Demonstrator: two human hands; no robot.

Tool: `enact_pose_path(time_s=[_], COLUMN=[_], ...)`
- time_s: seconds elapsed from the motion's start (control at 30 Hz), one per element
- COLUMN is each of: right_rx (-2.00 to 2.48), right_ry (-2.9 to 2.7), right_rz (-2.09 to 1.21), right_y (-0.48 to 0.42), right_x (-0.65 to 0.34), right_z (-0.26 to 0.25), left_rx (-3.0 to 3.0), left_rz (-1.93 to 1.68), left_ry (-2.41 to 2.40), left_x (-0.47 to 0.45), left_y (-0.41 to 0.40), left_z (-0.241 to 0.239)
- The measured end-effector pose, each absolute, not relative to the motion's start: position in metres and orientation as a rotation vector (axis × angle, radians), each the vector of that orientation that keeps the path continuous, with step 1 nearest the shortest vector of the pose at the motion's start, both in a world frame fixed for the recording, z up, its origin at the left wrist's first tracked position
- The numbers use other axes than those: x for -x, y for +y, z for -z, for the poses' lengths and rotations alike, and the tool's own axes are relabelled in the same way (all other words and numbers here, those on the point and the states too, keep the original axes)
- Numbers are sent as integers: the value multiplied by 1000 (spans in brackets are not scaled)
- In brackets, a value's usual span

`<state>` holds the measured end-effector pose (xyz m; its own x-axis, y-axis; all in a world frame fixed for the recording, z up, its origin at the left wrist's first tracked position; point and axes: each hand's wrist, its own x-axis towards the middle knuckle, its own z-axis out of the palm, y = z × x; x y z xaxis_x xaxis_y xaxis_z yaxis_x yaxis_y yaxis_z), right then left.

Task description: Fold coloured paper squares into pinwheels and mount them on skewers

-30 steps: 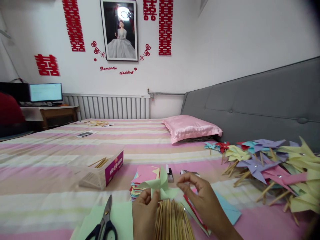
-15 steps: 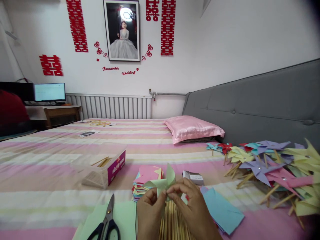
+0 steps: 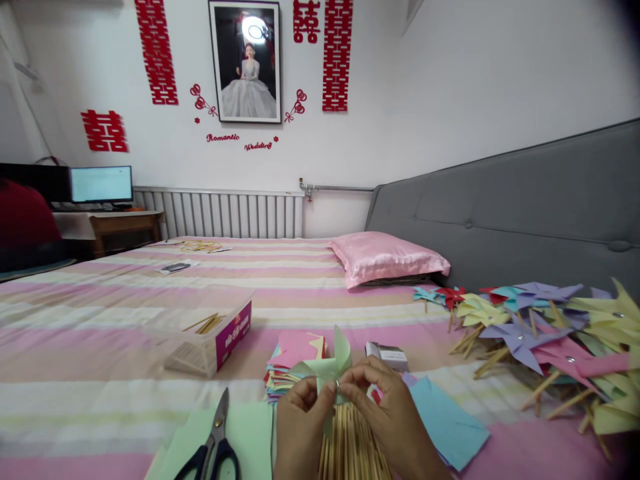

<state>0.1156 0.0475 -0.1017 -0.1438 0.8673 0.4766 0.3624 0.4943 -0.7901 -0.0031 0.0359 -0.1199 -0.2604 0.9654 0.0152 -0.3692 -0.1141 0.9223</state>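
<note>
Since the first frame, your right hand has come in from the right to meet your left hand at the light green paper pinwheel, lower centre of the frame. Nearest, at the bottom edge, a bundle of wooden sticks lies beneath and between your hands; scissors with dark handles rest on light green sheets at lower left. Your left thumb and fingers pinch the pinwheel, its blades curling upward. Your right thumb and forefinger are drawn together at its centre, beside a small shiny piece — whether they grip that piece or the paper, you cannot tell from this view. Blue paper lies just right of your right hand. Slightly farther, you have a stack of coloured paper behind your left hand, a small carton behind your right, and a clear box with a purple end, holding sticks, at left. Pinwheels on sticks are heaped at the right edge. Beyond lies a pink pillow — right of centre, before the grey headboard.
</note>
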Motion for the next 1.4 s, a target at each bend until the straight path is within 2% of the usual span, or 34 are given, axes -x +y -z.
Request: enact_pose_path(time_s=[0.97,1.4], right_rx=[1068,1080], right_ry=[-1702,-1682], right_rz=[-644,-618], right_y=[45,44], right_x=[-115,-114], right_z=[97,99], left_rx=[-938,-1088], left_rz=[-1587,-1661], left_ry=[1032,1171], left_x=[6,4], left_y=[41,38], left_z=[129,131])
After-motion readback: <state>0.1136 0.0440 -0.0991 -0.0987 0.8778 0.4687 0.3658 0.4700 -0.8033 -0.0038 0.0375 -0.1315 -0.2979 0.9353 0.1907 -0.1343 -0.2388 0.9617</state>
